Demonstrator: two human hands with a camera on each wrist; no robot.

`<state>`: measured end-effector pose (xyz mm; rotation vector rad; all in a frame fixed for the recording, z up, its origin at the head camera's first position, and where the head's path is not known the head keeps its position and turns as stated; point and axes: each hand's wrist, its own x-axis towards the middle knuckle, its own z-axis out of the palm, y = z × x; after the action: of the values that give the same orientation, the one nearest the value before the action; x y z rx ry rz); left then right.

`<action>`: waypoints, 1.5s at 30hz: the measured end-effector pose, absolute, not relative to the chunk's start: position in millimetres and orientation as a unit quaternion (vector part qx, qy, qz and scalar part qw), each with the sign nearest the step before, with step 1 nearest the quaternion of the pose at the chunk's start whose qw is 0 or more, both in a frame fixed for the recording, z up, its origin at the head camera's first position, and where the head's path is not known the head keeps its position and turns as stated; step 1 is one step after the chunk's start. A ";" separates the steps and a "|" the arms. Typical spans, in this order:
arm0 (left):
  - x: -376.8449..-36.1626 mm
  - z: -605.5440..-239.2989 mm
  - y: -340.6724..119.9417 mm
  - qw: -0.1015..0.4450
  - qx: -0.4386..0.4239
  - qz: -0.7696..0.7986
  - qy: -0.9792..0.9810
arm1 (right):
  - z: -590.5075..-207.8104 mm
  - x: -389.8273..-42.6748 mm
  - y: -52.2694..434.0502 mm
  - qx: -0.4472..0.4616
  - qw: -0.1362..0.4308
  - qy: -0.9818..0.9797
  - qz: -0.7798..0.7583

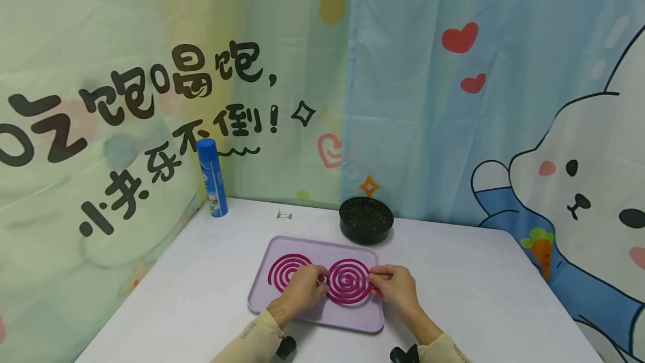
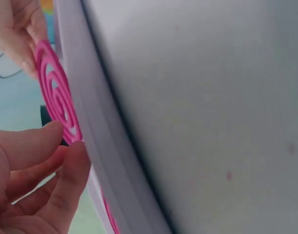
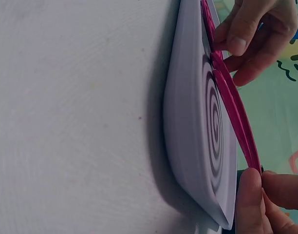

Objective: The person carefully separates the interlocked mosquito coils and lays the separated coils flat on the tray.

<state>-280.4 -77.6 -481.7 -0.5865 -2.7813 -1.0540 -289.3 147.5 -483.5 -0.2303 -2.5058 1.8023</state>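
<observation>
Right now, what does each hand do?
Left hand: pinches the right pink coil at its left edge.
Right hand: pinches the same coil's right edge.

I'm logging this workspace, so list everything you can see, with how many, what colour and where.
mosquito coil: one, pink, lifted above the right half of the tray, pinched at opposite edges by both hands
second mosquito coil: one, pink, flat on the left half of the tray
tray: one, lilac, on the table in front of the person
coil burner with lid: one, black, round, behind the tray
spray can: one, blue, upright at the table's back left corner
small metal stand: one, silvery, behind the tray
table: one, white
cartoon curtains: green on the left, blue on the right
left hand: pinches the lifted coil's left edge
right hand: pinches its right edge
</observation>
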 end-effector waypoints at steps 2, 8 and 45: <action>-279.2 -482.9 -74.8 0.038 -0.184 -0.357 -0.915 | -484.0 -289.2 146.4 -0.072 0.020 -0.808 0.585; -278.6 -483.5 -73.8 0.034 -0.173 -0.365 -0.914 | -484.4 -288.1 143.8 -0.058 0.019 -0.812 0.581; -275.4 -483.1 -78.5 0.028 -0.160 -0.359 -0.919 | -474.8 -274.7 139.7 -0.002 -0.047 -0.870 0.492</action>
<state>-275.4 -78.5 -483.1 -0.4952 -2.8369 -1.1075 -274.7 139.7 -474.8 -0.0071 -2.8173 1.5924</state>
